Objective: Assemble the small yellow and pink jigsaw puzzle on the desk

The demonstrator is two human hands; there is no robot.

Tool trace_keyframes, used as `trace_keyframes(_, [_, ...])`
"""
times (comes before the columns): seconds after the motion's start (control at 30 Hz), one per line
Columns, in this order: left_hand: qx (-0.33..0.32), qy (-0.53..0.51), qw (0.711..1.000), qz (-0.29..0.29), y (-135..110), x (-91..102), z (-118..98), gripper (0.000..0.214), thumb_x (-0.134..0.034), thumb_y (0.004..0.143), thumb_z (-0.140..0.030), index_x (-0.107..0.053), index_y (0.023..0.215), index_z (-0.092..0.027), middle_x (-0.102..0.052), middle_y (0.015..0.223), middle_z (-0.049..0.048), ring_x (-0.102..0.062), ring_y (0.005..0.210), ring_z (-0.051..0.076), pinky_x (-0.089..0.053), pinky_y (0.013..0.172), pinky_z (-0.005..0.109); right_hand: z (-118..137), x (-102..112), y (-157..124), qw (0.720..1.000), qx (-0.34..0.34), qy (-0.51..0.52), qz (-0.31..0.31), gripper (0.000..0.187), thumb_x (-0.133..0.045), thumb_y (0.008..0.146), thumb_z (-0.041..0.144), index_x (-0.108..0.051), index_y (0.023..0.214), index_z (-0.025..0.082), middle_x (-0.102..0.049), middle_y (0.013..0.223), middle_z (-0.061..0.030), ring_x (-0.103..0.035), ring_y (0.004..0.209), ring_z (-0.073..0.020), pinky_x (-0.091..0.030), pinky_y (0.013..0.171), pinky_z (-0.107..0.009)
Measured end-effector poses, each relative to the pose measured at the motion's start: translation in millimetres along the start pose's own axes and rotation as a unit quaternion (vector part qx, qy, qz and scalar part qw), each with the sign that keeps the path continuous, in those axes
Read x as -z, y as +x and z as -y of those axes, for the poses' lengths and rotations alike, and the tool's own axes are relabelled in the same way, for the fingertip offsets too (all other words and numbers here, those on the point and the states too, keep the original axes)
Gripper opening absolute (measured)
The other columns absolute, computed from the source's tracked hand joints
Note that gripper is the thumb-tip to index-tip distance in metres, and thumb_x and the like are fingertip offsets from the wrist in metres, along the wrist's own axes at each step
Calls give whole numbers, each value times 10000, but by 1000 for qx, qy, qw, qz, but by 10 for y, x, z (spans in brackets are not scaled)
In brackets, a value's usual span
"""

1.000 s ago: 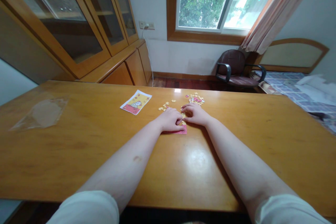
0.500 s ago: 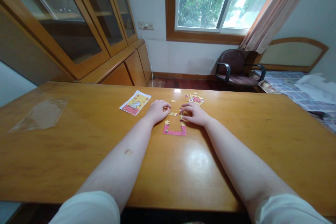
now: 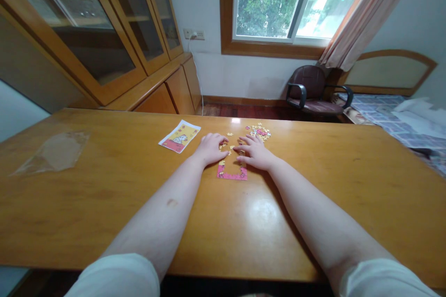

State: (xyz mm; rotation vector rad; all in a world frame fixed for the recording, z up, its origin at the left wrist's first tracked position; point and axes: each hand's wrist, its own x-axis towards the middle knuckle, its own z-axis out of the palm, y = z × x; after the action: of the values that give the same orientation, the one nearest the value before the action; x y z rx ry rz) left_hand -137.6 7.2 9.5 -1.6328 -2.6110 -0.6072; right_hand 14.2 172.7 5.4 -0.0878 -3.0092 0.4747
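Note:
A partly joined jigsaw puzzle [image 3: 232,177] lies on the table, with a pink bottom edge and sides running up into yellow. Over its left side rests my left hand [image 3: 212,148], fingers curved and thumb held apart beside small yellow pieces. My right hand [image 3: 256,152] covers much of the right side, its fingers spread, one fingertip close to a loose yellow puzzle piece [image 3: 232,147]. I see nothing held in either hand, though the spots under the fingers are hidden. Another loose piece [image 3: 230,134] lies just beyond the hands. A pile of mixed pieces [image 3: 260,132] sits behind my right hand.
A picture card [image 3: 180,136] with a white animal on yellow and pink lies left of my left hand. Farther left is a clear plastic bag [image 3: 57,151]. Beyond the wooden table [image 3: 139,236] stand a glass-door cabinet, an office chair [image 3: 310,88] and a bed.
My right hand has shifted slightly left and its fingers have spread over the puzzle. The small yellow pieces between the hands lie differently. My left hand has hardly moved, its thumb a little lower.

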Motion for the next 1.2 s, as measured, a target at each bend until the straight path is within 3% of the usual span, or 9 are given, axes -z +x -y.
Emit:
trace_keyframes(0.17, [-43,-16,999,16,-8,-31,-8,324,-637,755,-440,-689,1031,-279,-641,1067,30,-521,1055,250,-383,958,398,49,3,9,1000,-5,-12,15,576,-472,869,644,-547,1340,319,-338,1521,-96,-187,1416,-379,-82,1117,-624])
trace_keyframes(0.27, [-34,-14,999,9,2,-58,8,247,-565,827,-402,-721,989,-302,-638,1078,23,-520,1059,238,-379,969,397,63,13,8,1000,8,-6,8,539,-467,879,630,-573,1311,326,-367,1506,-88,-207,1412,-372,-90,1116,-626])
trace_keyframes(0.5, [62,5,997,-50,52,-53,53,255,-517,867,-375,-716,955,-240,-668,1029,55,-569,1001,241,-429,918,381,88,24,-9,998,54,25,14,491,-555,845,598,-621,1252,332,-466,1441,-62,-264,1383,-379,-64,1107,-649])
trace_keyframes(0.8, [185,-17,973,-133,72,-15,192,222,-506,839,-226,-706,934,-223,-699,995,54,-597,985,234,-454,914,353,210,87,-11,993,113,40,13,449,-592,832,565,-688,1139,251,-644,1216,-70,-458,1188,-299,-50,1110,-622])
trace_keyframes(0.93, [193,-32,974,-110,73,-3,191,226,-514,832,-231,-712,940,-236,-703,994,41,-604,974,227,-464,893,342,228,71,-13,993,112,38,23,516,-583,824,595,-664,1184,234,-629,1238,-87,-446,1202,-304,-61,1110,-617])
trace_keyframes(1.2, [152,38,987,-46,63,-18,101,241,-512,825,-276,-744,889,-284,-701,999,38,-587,982,249,-451,900,373,215,55,2,995,92,27,7,544,-545,849,600,-620,1245,233,-590,1303,-98,-430,1232,-304,-62,1117,-602])
